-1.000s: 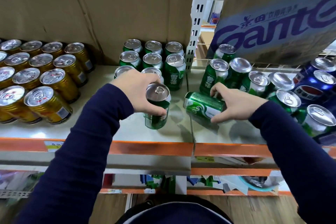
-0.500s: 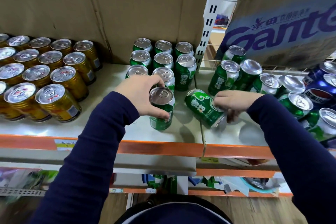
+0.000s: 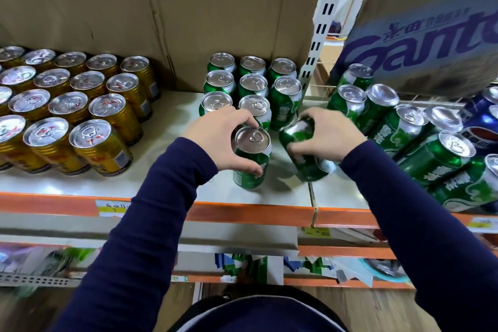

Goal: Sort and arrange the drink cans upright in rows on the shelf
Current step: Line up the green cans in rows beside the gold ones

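My left hand (image 3: 218, 137) grips an upright green can (image 3: 251, 159) near its top, at the front of the middle shelf (image 3: 167, 186). Just behind that can stand rows of upright green cans (image 3: 253, 83). My right hand (image 3: 327, 133) holds a second green can (image 3: 304, 159) that is tilted, its base toward me and its top hidden under the fingers. More green cans (image 3: 420, 143) lean in a loose group to the right.
Gold cans (image 3: 75, 110) stand in rows at the left. Blue cola cans (image 3: 482, 127) sit at the far right under a printed cardboard box (image 3: 431, 43). A white slotted upright (image 3: 320, 24) divides the shelf bays. The orange shelf edge (image 3: 242, 213) runs along the front.
My right hand has lifted the lying green can off the shelf and swung it toward upright, moving it left. The left hand's can slid back a little toward the rows.
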Available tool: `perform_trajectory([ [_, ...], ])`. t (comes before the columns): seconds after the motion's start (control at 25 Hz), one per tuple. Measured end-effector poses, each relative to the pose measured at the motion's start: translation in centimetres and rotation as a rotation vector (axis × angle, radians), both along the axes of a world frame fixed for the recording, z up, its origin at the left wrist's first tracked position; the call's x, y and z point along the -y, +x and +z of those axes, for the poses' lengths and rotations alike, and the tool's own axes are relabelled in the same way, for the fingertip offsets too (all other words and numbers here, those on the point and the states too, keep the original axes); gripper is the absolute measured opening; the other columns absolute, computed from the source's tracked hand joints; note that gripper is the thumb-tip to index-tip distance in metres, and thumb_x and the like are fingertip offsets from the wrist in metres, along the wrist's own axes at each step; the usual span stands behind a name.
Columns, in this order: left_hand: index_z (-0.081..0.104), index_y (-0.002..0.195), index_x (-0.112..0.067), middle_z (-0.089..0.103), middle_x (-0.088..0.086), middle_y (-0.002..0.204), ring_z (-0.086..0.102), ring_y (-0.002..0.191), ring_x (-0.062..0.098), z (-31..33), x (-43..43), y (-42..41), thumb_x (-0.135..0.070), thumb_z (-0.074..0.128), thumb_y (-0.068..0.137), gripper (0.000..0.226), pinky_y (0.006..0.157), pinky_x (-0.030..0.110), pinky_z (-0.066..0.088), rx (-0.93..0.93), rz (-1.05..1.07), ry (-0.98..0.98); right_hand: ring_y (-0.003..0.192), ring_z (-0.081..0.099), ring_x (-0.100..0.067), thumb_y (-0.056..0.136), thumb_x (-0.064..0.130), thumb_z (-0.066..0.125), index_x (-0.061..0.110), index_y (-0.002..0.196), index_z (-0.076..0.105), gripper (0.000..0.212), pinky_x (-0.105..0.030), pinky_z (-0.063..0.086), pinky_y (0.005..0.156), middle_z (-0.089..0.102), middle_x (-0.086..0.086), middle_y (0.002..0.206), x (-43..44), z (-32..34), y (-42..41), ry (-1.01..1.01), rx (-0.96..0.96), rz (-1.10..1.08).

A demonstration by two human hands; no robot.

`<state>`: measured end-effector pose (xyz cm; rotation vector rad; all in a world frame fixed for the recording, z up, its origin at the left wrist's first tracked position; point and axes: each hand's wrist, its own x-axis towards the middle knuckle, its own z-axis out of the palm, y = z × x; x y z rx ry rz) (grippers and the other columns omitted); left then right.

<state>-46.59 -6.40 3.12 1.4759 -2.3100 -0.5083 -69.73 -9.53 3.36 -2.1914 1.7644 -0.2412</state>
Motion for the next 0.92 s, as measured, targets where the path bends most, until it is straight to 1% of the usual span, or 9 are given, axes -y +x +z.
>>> perform_trajectory([
  [0.08, 0.053, 0.1, -0.035, 0.056, -0.006, 0.097, 0.051, 0.089, 0.013, -0.2, 0.1, 0.2, -0.069, 0.077, 0.042, 0.071, 0.075, 0.028, 0.041, -0.021, -0.004, 0.0, 0.089, 0.054, -0.012, 0.067, 0.034, 0.08, 0.016, 0.128, 0.048, 0.071, -0.022, 0.041, 0.075, 0.058, 0.003, 0.106, -0.3, 0.4, 0.0, -0.044, 0.206, -0.009],
  [0.16, 0.052, 0.102, -0.037, 0.057, -0.006, 0.097, 0.052, 0.089, 0.013, -0.6, 0.0, 0.2, -0.077, 0.065, 0.039, 0.075, 0.077, 0.03, 0.044, -0.043, -0.002, -0.01, 0.087, 0.055, -0.011, 0.069, 0.031, 0.081, 0.017, 0.128, 0.046, 0.07, -0.02, 0.039, 0.074, 0.059, 0.002, 0.106, -0.6, 0.2, 0.2, -0.059, 0.313, -0.009],
  [0.32, 0.054, 0.106, -0.029, 0.058, -0.007, 0.098, 0.053, 0.087, 0.013, -1.1, -0.4, 0.3, -0.074, 0.064, 0.041, 0.08, 0.079, 0.034, 0.049, -0.091, 0.026, -0.058, 0.099, 0.053, -0.018, 0.066, 0.031, 0.082, 0.015, 0.125, 0.049, 0.069, -0.025, 0.042, 0.083, 0.054, 0.0, 0.112, -0.1, -0.2, 0.4, -0.132, 0.239, 0.063],
  [0.4, 0.055, 0.103, -0.026, 0.059, -0.007, 0.095, 0.053, 0.085, 0.013, -1.2, -0.5, 0.3, -0.074, 0.065, 0.042, 0.078, 0.077, 0.035, 0.049, -0.101, 0.039, -0.08, 0.106, 0.052, -0.021, 0.064, 0.027, 0.083, 0.015, 0.125, 0.049, 0.071, -0.03, 0.044, 0.091, 0.053, -0.003, 0.117, 0.1, -0.7, 0.5, -0.163, 0.274, 0.076],
  [0.48, 0.055, 0.102, -0.026, 0.058, -0.007, 0.094, 0.053, 0.085, 0.012, -1.4, -0.5, 0.3, -0.073, 0.064, 0.043, 0.076, 0.077, 0.035, 0.049, -0.097, 0.045, -0.086, 0.106, 0.053, -0.021, 0.066, 0.025, 0.083, 0.017, 0.129, 0.044, 0.075, -0.033, 0.046, 0.093, 0.05, -0.002, 0.122, 0.3, -0.9, 0.4, -0.132, 0.326, 0.062],
  [0.6, 0.055, 0.104, -0.028, 0.057, -0.008, 0.099, 0.053, 0.089, 0.011, -1.8, -0.7, 0.3, -0.072, 0.064, 0.045, 0.075, 0.079, 0.035, 0.049, -0.104, 0.069, -0.1, 0.111, 0.048, -0.018, 0.064, 0.031, 0.085, 0.019, 0.132, 0.04, 0.082, -0.026, 0.039, 0.091, 0.048, -0.001, 0.127, 0.6, -0.9, 0.2, -0.13, 0.254, 0.083],
  [0.68, 0.055, 0.107, -0.027, 0.057, -0.009, 0.101, 0.052, 0.091, 0.01, -2.0, -1.0, 0.2, -0.072, 0.062, 0.046, 0.075, 0.08, 0.032, 0.047, -0.122, 0.079, -0.113, 0.115, 0.046, -0.019, 0.063, 0.033, 0.086, 0.018, 0.131, 0.041, 0.083, -0.025, 0.037, 0.092, 0.049, -0.003, 0.129, 0.8, -1.0, 0.4, -0.18, 0.209, 0.072],
  [0.76, 0.055, 0.108, -0.026, 0.057, -0.009, 0.102, 0.051, 0.091, 0.009, -2.1, -1.1, 0.2, -0.071, 0.062, 0.047, 0.076, 0.08, 0.03, 0.047, -0.127, 0.08, -0.119, 0.116, 0.047, -0.021, 0.063, 0.031, 0.085, 0.017, 0.131, 0.043, 0.081, -0.026, 0.037, 0.093, 0.05, -0.004, 0.13, 1.0, -1.4, 0.8, -0.219, 0.213, 0.043],
  [0.92, 0.054, 0.108, -0.027, 0.057, -0.009, 0.104, 0.052, 0.093, 0.01, -2.0, -0.9, 0.2, -0.07, 0.066, 0.048, 0.075, 0.081, 0.034, 0.048, -0.088, 0.07, -0.11, 0.117, 0.047, -0.022, 0.063, 0.029, 0.085, 0.016, 0.13, 0.045, 0.079, -0.023, 0.034, 0.092, 0.051, -0.004, 0.13, 1.6, -1.4, 0.9, -0.239, 0.205, 0.042],
])
